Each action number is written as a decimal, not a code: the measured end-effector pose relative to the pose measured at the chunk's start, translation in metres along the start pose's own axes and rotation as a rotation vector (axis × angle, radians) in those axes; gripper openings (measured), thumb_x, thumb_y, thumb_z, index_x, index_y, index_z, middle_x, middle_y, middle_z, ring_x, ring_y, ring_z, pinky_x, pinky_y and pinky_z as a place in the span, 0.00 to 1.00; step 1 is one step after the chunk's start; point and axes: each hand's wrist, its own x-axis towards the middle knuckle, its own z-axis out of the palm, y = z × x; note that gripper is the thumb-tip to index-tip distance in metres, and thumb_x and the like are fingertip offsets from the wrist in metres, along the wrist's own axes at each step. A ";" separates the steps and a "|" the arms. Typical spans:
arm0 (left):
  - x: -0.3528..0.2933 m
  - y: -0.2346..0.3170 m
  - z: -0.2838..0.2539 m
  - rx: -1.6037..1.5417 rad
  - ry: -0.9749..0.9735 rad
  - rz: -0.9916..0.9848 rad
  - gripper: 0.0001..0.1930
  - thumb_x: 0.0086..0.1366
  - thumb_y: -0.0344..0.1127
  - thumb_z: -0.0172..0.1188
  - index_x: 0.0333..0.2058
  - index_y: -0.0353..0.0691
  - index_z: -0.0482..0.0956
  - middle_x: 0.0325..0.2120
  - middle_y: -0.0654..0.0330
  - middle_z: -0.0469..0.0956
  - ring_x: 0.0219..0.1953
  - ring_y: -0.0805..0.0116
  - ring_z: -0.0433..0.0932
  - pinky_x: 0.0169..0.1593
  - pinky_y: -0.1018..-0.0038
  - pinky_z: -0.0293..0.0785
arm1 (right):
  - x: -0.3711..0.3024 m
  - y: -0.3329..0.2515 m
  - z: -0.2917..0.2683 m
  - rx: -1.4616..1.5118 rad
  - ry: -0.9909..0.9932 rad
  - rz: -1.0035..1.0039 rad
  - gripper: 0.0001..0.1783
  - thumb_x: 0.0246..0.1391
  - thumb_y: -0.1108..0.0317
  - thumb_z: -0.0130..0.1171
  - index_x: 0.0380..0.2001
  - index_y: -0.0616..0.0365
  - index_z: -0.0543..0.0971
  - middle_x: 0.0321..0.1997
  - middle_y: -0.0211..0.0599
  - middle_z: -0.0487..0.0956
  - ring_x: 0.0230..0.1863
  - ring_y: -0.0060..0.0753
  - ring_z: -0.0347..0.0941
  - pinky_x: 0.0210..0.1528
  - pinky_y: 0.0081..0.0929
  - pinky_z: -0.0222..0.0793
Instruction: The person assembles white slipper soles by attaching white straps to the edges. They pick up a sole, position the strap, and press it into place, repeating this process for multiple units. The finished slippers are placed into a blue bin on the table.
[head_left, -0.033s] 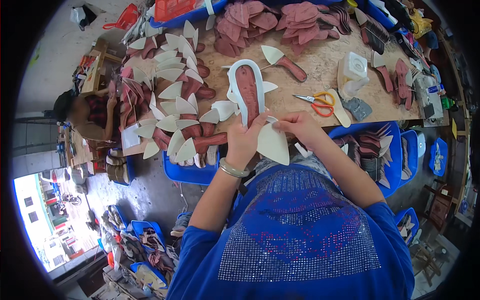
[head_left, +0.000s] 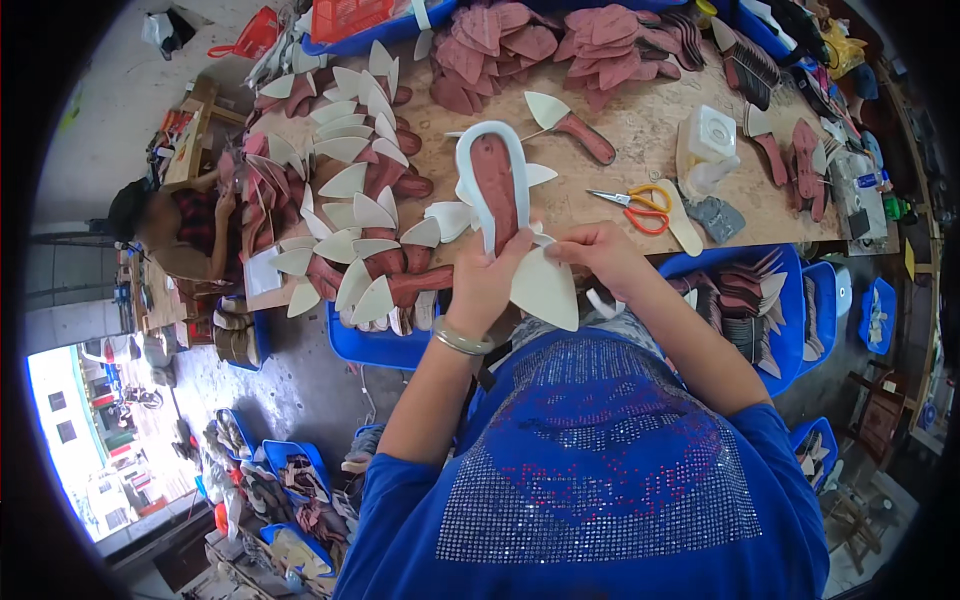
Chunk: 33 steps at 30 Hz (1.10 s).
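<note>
An insole (head_left: 495, 185) with a reddish-brown heel and cream toe is held in front of me, heel pointing away. A white strip (head_left: 520, 172) runs round the heel's edge. My left hand (head_left: 483, 285) is closed on the insole's narrow middle, thumb on top. At the right edge, where brown meets cream, my right hand (head_left: 597, 252) pinches the white strip. A loose white end (head_left: 602, 304) hangs below that hand. On the table just beyond lie scissors (head_left: 640, 208) with yellow and red-orange handles.
Rows of similar insoles (head_left: 375, 205) cover the table's left side. Reddish pieces (head_left: 490, 45) are heaped at the back. A white container (head_left: 710, 132) stands right of the scissors. Blue bins (head_left: 370, 350) sit below the table edge. Another person (head_left: 195, 225) works at the far left.
The insole's cream toe has shifted slightly left. More of the white strip shows between my hands, and its loose end below my right hand has swung. Both hands keep their hold.
</note>
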 end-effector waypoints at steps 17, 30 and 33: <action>-0.018 -0.010 -0.009 -0.741 -0.105 -0.310 0.24 0.62 0.29 0.47 0.57 0.29 0.60 0.48 0.50 0.72 0.50 0.61 0.74 0.52 0.69 0.71 | 0.017 -0.026 -0.021 0.240 -0.373 0.139 0.22 0.53 0.68 0.58 0.52 0.61 0.71 0.23 0.25 0.74 0.18 0.13 0.65 0.20 0.10 0.59; -0.013 0.000 0.004 -0.804 -0.114 -0.436 0.24 0.61 0.29 0.46 0.56 0.25 0.60 0.49 0.41 0.71 0.51 0.53 0.73 0.55 0.63 0.69 | 0.034 -0.022 -0.039 0.548 -0.213 0.113 0.20 0.53 0.72 0.55 0.50 0.58 0.67 0.22 0.28 0.72 0.17 0.13 0.63 0.20 0.10 0.58; -0.010 -0.004 0.006 -0.789 -0.094 -0.452 0.26 0.60 0.31 0.47 0.55 0.23 0.60 0.49 0.40 0.71 0.51 0.53 0.73 0.55 0.63 0.69 | 0.034 -0.022 -0.049 0.220 -0.088 -0.102 0.15 0.53 0.70 0.57 0.44 0.60 0.73 0.25 0.29 0.75 0.22 0.15 0.68 0.24 0.12 0.63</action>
